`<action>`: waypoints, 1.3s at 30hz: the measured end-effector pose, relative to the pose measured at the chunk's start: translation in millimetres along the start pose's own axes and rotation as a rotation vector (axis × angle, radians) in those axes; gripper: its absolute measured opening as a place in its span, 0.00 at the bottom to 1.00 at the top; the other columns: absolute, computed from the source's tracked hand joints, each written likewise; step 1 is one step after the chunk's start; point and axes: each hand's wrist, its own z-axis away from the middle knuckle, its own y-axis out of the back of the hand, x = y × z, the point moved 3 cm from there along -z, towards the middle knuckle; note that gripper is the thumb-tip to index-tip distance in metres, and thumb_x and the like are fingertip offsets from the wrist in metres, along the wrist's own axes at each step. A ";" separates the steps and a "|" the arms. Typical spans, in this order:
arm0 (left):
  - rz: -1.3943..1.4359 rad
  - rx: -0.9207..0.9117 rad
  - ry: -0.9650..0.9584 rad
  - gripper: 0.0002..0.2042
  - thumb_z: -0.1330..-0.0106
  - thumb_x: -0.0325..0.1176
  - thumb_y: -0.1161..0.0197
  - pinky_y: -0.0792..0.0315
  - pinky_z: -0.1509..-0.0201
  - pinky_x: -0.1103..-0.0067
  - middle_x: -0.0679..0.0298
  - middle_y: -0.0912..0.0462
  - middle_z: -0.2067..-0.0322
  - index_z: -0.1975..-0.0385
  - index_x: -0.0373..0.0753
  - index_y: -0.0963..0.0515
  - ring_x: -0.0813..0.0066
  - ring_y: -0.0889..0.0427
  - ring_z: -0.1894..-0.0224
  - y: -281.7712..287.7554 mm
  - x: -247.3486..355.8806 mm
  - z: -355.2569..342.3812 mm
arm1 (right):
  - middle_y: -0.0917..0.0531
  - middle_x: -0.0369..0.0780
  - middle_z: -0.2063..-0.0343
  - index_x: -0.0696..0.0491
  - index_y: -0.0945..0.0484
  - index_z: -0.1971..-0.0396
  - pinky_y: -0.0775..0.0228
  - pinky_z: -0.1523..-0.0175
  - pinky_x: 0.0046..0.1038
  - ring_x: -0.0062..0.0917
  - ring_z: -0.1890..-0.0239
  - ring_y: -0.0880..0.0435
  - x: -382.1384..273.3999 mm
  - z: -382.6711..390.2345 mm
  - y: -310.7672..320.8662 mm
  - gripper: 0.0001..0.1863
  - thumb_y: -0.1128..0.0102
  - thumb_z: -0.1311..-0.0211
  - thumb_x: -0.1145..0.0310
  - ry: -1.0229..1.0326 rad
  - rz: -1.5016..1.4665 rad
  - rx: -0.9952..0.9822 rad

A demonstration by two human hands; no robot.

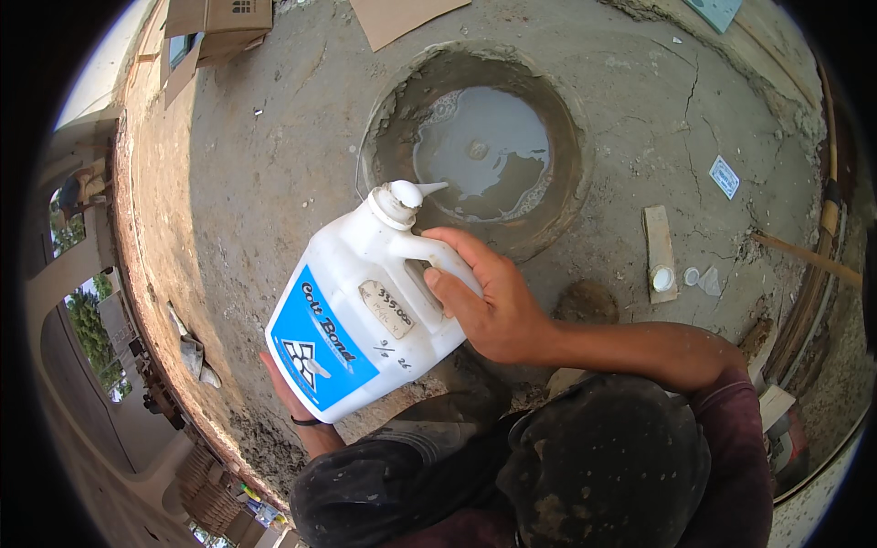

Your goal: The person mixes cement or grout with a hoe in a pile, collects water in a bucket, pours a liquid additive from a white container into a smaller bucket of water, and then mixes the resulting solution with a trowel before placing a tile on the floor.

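A large white plastic jug [365,274] with a blue label hangs tilted in front of me, held in both hands. My right hand [484,301] is closed round its moulded handle. My left hand [288,388] supports the jug's lower left side, its fingers mostly hidden behind it. The jug's white neck ends in a pointed spout [431,188], aimed over a round, mortar-crusted bucket [566,146]. Inside the bucket lies a pool of greyish water [480,137]. I see no stream leaving the spout.
A cardboard box [219,27] stands at the far left, with a flat cardboard piece [402,18] nearby. On the cracked cement floor at right lie a wood offcut [656,237] with a white round lid [662,279] and a small printed packet [724,177]. Poles [827,219] line the right edge.
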 end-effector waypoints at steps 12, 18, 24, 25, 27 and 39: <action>0.027 -0.010 0.008 0.39 0.24 0.66 0.69 0.28 0.34 0.58 0.49 0.35 0.31 0.26 0.38 0.44 0.54 0.28 0.34 4.6 -0.1 -2.4 | 0.16 0.53 0.63 0.61 0.29 0.43 0.25 0.54 0.36 0.36 0.60 0.14 1.5 0.1 -2.0 0.20 0.44 0.30 0.66 -0.006 -0.020 0.002; 0.025 -0.017 0.013 0.39 0.24 0.66 0.69 0.28 0.34 0.59 0.50 0.33 0.32 0.27 0.37 0.43 0.54 0.27 0.35 2.3 -1.0 -4.1 | 0.16 0.52 0.62 0.61 0.29 0.43 0.25 0.53 0.36 0.36 0.60 0.14 0.0 0.0 -0.7 0.20 0.44 0.30 0.66 -0.028 0.000 0.002; 0.053 -0.060 0.019 0.37 0.22 0.64 0.66 0.34 0.30 0.60 0.55 0.34 0.30 0.26 0.39 0.43 0.56 0.29 0.34 26.0 -12.0 -12.6 | 0.16 0.53 0.62 0.61 0.30 0.43 0.25 0.53 0.36 0.37 0.59 0.13 -3.2 -0.2 -2.8 0.21 0.44 0.30 0.66 0.002 -0.006 -0.013; 0.055 -0.038 0.017 0.37 0.22 0.63 0.66 0.33 0.30 0.61 0.55 0.34 0.31 0.26 0.39 0.43 0.57 0.29 0.34 29.7 -14.0 -14.3 | 0.15 0.53 0.62 0.61 0.30 0.43 0.25 0.53 0.36 0.37 0.59 0.13 -2.6 -0.3 -2.6 0.21 0.44 0.30 0.66 0.008 0.006 -0.011; 0.062 -0.029 -0.012 0.37 0.22 0.63 0.66 0.29 0.34 0.61 0.52 0.31 0.33 0.28 0.37 0.41 0.56 0.26 0.37 29.7 -18.1 -15.1 | 0.15 0.53 0.62 0.62 0.30 0.43 0.24 0.53 0.36 0.37 0.59 0.13 -0.3 -0.6 -2.3 0.21 0.43 0.30 0.66 0.018 0.033 -0.007; 0.110 -0.035 -0.004 0.37 0.22 0.63 0.66 0.27 0.36 0.63 0.51 0.29 0.34 0.29 0.35 0.40 0.57 0.24 0.38 15.5 -30.2 -18.6 | 0.15 0.51 0.58 0.61 0.32 0.40 0.25 0.50 0.35 0.33 0.56 0.14 4.4 -1.6 -6.7 0.23 0.43 0.29 0.65 0.057 0.022 -0.024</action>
